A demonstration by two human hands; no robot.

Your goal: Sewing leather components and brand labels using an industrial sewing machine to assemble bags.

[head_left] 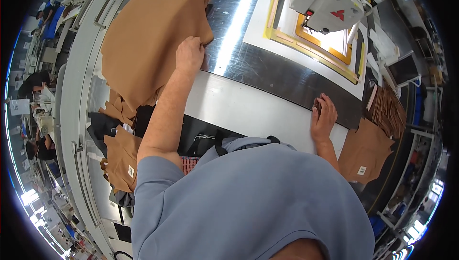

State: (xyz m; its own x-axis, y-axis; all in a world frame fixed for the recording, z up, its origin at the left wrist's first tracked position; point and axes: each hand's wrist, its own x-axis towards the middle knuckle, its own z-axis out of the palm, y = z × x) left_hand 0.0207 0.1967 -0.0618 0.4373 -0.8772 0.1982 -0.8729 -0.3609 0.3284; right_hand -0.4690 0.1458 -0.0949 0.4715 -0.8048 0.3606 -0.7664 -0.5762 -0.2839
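Note:
My left hand point(190, 54), fingers closed, grips the edge of a large tan sheet of leather or fabric point(143, 35) lying at the upper left of the metal plate point(215, 30). Near the plate's front edge on the right, my right hand point(323, 116) has its fingers curled round a small dark object point(316, 104), too hidden to name. Above it, a white machine head point(330, 6) stands over a yellow-taped frame point(270, 21) with an orange inner border point(334, 54) on a white board point(253, 30).
Cut tan pieces lie at the lower left point(119, 155) and right point(363, 145), beside a bundle of brown strips point(387, 109) on the right. Dark material point(103, 128) lies at the left. Long rails point(79, 92) run down the left side. Co-workers point(33, 85) are at machines beyond.

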